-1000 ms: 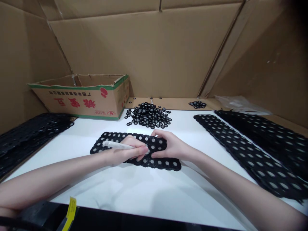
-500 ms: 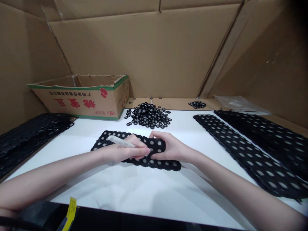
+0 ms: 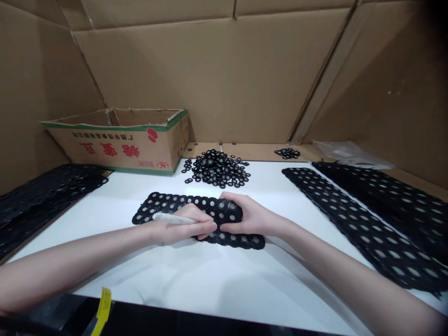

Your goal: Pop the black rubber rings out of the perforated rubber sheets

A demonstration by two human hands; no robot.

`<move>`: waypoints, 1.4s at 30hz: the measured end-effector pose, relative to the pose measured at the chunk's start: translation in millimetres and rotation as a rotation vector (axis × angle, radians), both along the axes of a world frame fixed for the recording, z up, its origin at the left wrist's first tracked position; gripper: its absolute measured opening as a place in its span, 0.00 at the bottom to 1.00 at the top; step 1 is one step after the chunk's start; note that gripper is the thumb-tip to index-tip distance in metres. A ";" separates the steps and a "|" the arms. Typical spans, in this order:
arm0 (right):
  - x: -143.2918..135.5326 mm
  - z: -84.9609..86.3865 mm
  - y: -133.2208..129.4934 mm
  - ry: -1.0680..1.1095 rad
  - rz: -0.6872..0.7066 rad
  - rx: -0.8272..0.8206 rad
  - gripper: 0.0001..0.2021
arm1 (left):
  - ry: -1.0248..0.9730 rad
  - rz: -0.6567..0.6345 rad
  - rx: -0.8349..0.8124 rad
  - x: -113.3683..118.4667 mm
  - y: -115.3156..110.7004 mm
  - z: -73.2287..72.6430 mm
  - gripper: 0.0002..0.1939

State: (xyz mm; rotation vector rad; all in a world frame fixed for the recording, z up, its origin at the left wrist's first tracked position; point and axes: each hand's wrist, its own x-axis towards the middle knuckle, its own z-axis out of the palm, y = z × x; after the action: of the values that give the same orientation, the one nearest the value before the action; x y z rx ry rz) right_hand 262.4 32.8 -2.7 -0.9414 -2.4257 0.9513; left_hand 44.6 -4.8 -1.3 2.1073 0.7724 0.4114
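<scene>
A black strip with rows of round pale spots (image 3: 168,200) lies on the white tabletop in front of me, its right part folded or overlapped. My left hand (image 3: 191,224) is closed in a pinch around a white pen-like tool (image 3: 171,218), whose back end points left; its working tip is hidden by the fingers. Those fingertips rest at the middle of the strip. My right hand (image 3: 247,214) grips the folded right end, thumb below and fingers curled behind it. The two hands are close together but apart.
A pile of small black rings (image 3: 222,168) sits behind the strip, and a smaller ring cluster (image 3: 287,153) is farther right. A cardboard box (image 3: 115,147) stands back left. Black spotted strips (image 3: 336,210) lie at right, more black pieces (image 3: 45,196) at left. Cardboard walls (image 3: 210,79) enclose the table.
My left hand has shifted slightly left and down along the strip, and the white tool now lies flatter. The right hand keeps its hold, almost still.
</scene>
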 end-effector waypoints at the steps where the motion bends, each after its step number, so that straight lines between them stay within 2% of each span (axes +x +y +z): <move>1: -0.4 1.0 -1.2 -0.008 0.009 0.001 0.13 | -0.004 0.009 0.007 -0.1 -0.6 -0.1 0.25; 8: -2.4 12.4 -10.8 -0.097 0.005 -0.022 0.22 | -0.085 0.057 0.091 -1.4 -2.1 -3.4 0.23; 15: -1.4 14.0 -13.3 -0.112 0.005 -0.090 0.24 | -0.129 0.059 0.162 -1.4 -1.3 -10.0 0.23; 20: -2.8 11.6 -15.3 -0.110 -0.009 -0.086 0.24 | -0.179 0.046 0.212 -3.1 -3.9 -8.2 0.22; 23: -3.8 9.8 -15.2 -0.086 -0.018 -0.089 0.23 | -0.217 0.057 0.153 -2.6 -7.1 -3.9 0.23; 26: -3.9 8.9 -15.0 -0.075 -0.022 -0.092 0.23 | -0.223 0.013 0.070 -0.3 -10.2 -0.8 0.23; 35: -4.3 11.1 -18.2 -0.085 -0.025 -0.074 0.23 | -0.190 0.025 0.023 3.2 -13.7 1.4 0.23; 42: -6.0 13.3 -20.3 -0.108 -0.033 -0.043 0.21 | -0.120 0.100 -0.287 5.5 -12.9 13.1 0.24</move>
State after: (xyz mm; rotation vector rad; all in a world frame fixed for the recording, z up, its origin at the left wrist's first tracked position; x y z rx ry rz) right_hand 256.3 12.5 10.6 -1.0703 -2.4787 0.9683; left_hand 50.1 -17.8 11.8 1.7670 0.8173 0.4481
